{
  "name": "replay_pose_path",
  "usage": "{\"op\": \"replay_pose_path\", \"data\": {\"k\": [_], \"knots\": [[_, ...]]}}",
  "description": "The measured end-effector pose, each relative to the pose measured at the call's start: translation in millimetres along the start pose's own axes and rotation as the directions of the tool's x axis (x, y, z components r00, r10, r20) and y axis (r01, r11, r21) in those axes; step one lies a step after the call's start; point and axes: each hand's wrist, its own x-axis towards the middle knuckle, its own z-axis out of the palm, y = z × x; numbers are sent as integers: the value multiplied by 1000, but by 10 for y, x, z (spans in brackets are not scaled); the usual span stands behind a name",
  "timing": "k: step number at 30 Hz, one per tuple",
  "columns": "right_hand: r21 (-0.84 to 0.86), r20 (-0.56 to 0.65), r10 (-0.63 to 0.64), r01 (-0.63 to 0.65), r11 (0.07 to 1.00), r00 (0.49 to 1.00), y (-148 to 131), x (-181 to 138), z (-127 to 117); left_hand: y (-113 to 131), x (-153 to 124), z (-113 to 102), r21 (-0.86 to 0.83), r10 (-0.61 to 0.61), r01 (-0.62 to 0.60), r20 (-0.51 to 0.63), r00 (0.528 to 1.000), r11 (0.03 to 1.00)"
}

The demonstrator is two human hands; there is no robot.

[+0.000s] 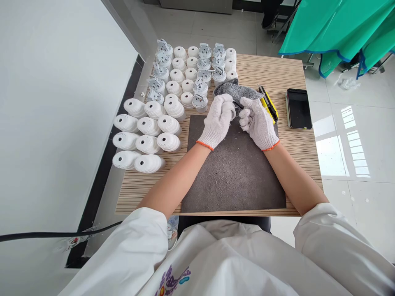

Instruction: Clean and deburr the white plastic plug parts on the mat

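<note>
Both my hands wear white knit gloves with orange cuffs. My left hand is closed in a fist over the far edge of a dark grey mat, gripping the end of a grey knit glove. My right hand is curled shut beside it, fingers pinching the same grey glove from the right. The two hands almost touch. What lies under the fingers is hidden.
Rows of white plastic parts stand at the far left of the wooden table; bigger white ribbed pieces lie on their sides nearer. A yellow utility knife and a black phone lie to the right. Green cloth hangs beyond.
</note>
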Motion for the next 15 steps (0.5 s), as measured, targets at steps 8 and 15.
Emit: {"op": "replay_pose_path", "data": {"k": [8,15], "knots": [[-48,11,-27,28,998,1000,22,1,-8,-266,57,78,-77,137,-136,-3,991,988],[-86,30,-21,24,996,999,17,9,-13,-280,53,91,-70,143,-141,21,989,987]]}}
